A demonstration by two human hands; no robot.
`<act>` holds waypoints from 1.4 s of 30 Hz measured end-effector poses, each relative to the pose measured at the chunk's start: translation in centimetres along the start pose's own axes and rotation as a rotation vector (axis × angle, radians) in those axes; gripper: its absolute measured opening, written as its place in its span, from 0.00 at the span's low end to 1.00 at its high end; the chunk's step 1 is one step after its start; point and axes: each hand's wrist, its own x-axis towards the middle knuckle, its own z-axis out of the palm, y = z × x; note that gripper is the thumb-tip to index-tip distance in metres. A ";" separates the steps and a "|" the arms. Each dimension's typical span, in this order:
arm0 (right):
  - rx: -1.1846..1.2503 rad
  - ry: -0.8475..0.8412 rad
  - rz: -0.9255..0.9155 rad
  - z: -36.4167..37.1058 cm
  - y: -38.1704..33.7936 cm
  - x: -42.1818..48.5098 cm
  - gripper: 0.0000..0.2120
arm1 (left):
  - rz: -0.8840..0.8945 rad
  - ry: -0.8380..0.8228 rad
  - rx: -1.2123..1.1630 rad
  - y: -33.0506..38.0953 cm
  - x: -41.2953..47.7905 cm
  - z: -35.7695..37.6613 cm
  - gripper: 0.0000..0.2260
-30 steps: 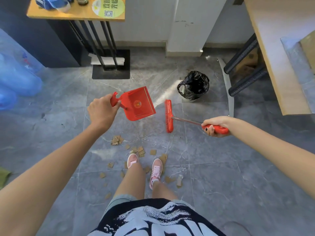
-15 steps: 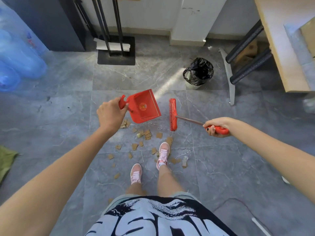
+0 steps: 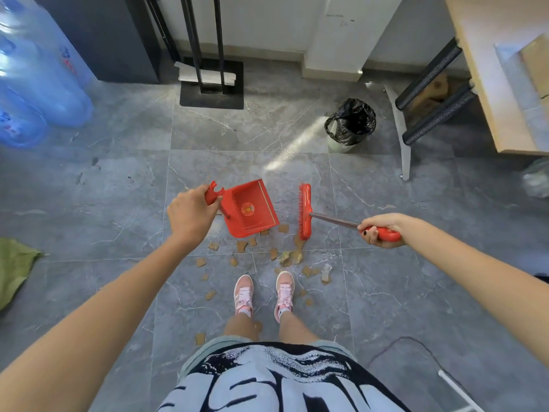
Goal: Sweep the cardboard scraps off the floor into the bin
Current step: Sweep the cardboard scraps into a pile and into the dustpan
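Several brown cardboard scraps (image 3: 242, 245) lie scattered on the grey tiled floor in front of my pink shoes. My left hand (image 3: 190, 214) grips the handle of a red dustpan (image 3: 251, 208), held above the scraps with its mouth tilted toward the right. My right hand (image 3: 377, 230) holds the red handle of a red brush (image 3: 305, 211), whose head hangs just right of the dustpan, over the scraps. A small bin with a black bag (image 3: 350, 121) stands on the floor farther away to the right.
Blue water bottles (image 3: 38, 81) stand at the far left. A black stand base (image 3: 212, 84) sits by the wall. A wooden table (image 3: 490, 69) with metal legs is at the right. A green cloth (image 3: 13, 269) lies at the left edge. A thin cable (image 3: 395, 343) runs across the floor at lower right.
I have stepped back, so the scraps now lie ahead of my feet instead of around them. Both hands, dustpan and brush have come lower, closer to the scraps.
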 end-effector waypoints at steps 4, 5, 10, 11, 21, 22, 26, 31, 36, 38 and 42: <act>-0.042 0.033 -0.019 0.1 1.1 0.4 0.12 | -0.009 -0.005 -0.020 -0.4 -0.9 0.2 0.14; -0.050 0.046 -0.020 0.2 1.4 0.5 0.12 | -0.009 -0.005 -0.021 -0.5 -1.0 0.2 0.14; -0.108 0.107 -0.047 0.2 3.2 0.5 0.11 | -0.037 -0.004 -0.048 -1.2 -1.8 0.5 0.14; -0.117 0.118 -0.050 0.2 3.6 0.4 0.11 | -0.047 -0.009 -0.053 -1.2 -2.1 0.6 0.14; -0.234 0.213 -0.120 -0.3 6.7 1.3 0.10 | -0.136 -0.103 -0.165 0.2 -6.8 1.8 0.10; -0.232 0.227 -0.137 -0.3 7.1 1.3 0.09 | -0.146 -0.108 -0.180 0.2 -7.5 2.1 0.09; -0.272 0.270 -0.197 -1.1 9.2 1.4 0.09 | -0.190 -0.092 -0.213 0.6 -11.4 3.6 0.09; -0.308 0.304 -0.303 -2.5 11.8 3.8 0.12 | -0.242 0.018 -0.154 2.0 -18.0 6.3 0.10; -0.436 0.291 -0.337 -1.9 13.2 8.7 0.09 | -0.257 0.062 -0.127 3.4 -24.5 9.1 0.10; -0.530 0.280 -0.328 -1.1 13.4 10.7 0.09 | -0.250 0.086 -0.112 3.6 -26.2 9.8 0.07; -0.669 0.256 -0.342 0.5 14.3 13.9 0.09 | -0.304 0.117 -0.098 3.6 -28.4 10.6 0.07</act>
